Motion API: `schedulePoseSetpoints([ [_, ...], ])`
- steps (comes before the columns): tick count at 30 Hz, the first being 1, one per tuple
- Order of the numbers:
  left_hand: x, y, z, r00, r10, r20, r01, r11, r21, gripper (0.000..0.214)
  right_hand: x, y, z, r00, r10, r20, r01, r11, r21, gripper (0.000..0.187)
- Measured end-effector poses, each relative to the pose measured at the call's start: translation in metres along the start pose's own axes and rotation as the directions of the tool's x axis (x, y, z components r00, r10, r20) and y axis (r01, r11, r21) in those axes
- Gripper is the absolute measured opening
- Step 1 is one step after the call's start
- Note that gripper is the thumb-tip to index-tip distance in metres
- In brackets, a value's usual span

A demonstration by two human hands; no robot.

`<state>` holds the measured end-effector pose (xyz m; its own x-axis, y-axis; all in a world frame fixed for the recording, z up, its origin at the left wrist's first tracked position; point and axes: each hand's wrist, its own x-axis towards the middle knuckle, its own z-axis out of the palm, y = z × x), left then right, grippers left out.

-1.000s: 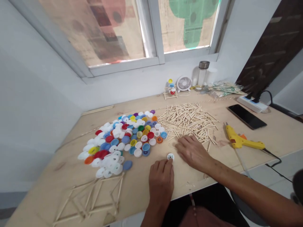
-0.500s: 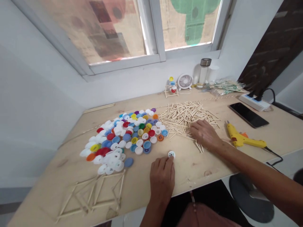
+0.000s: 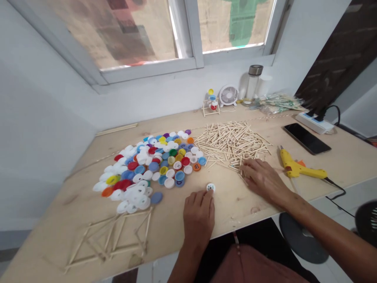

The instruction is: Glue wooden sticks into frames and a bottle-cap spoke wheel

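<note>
Low on the table, my left hand (image 3: 198,216) rests palm down with fingers lying flat. One fingertip touches a small white bottle cap (image 3: 210,188) lying by itself. My right hand (image 3: 260,179) is at the near edge of a pile of short wooden sticks (image 3: 232,137). Its fingers are curled down over a few sticks, and their tips are partly hidden. Left of the pile spreads a heap of coloured bottle caps (image 3: 153,166). Nearer the front edge lie flat frames made of sticks (image 3: 108,236).
A yellow glue gun (image 3: 300,168) with a cord lies right of my right hand. Behind it are a black phone (image 3: 306,138) and a power strip (image 3: 314,122). Along the wall stand a small stick-and-cap model (image 3: 211,104), a white fan (image 3: 229,95) and a glass bottle (image 3: 252,86).
My right hand has drawn slightly back toward me and right, now covering loose sticks at the pile's near edge. My left hand stays at the white cap. The view has shifted slightly.
</note>
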<state>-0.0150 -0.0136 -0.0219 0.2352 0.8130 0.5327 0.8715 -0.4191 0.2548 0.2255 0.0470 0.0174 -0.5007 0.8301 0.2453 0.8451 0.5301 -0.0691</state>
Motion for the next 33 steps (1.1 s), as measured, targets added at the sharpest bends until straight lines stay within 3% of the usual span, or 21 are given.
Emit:
schedulePoseSetpoints([
  [5, 0.000, 0.001, 0.000, 1.000, -0.010, 0.004, 0.010, 1.000, 0.016, 0.022, 0.003, 0.012, -0.001, 0.999, -0.037, 0.022, 0.037, 0.999, 0.000, 0.025],
  [9, 0.000, 0.001, 0.000, 1.000, -0.013, 0.008, 0.013, 1.000, 0.016, 0.023, 0.005, 0.014, -0.003, 0.999, -0.025, -0.024, 0.025, 0.999, 0.035, 0.027],
  [14, 0.001, 0.001, 0.000, 1.000, -0.008, 0.017, 0.007, 1.000, 0.026, 0.022, 0.021, -0.006, -0.001, 0.999, 0.027, -0.030, -0.027, 1.000, -0.004, 0.017],
  [19, 0.002, 0.002, -0.002, 1.000, -0.005, 0.021, 0.004, 1.000, 0.017, 0.024, 0.046, -0.027, 0.014, 1.000, 0.011, 0.007, -0.010, 0.995, -0.095, 0.013],
  [24, 0.001, 0.000, -0.001, 1.000, 0.000, 0.017, -0.001, 1.000, 0.008, 0.023, 0.054, -0.033, 0.021, 1.000, -0.009, 0.015, 0.011, 0.988, -0.154, 0.013],
  [28, 0.001, -0.001, 0.000, 1.000, -0.010, 0.015, 0.010, 1.000, -0.001, 0.023, 0.056, -0.014, 0.006, 1.000, 0.013, -0.015, -0.016, 0.981, -0.192, 0.014],
  [33, 0.001, -0.001, 0.001, 1.000, -0.013, 0.004, 0.013, 1.000, -0.002, 0.022, 0.067, 0.040, -0.022, 0.994, 0.090, -0.069, -0.106, 0.950, -0.293, 0.023],
])
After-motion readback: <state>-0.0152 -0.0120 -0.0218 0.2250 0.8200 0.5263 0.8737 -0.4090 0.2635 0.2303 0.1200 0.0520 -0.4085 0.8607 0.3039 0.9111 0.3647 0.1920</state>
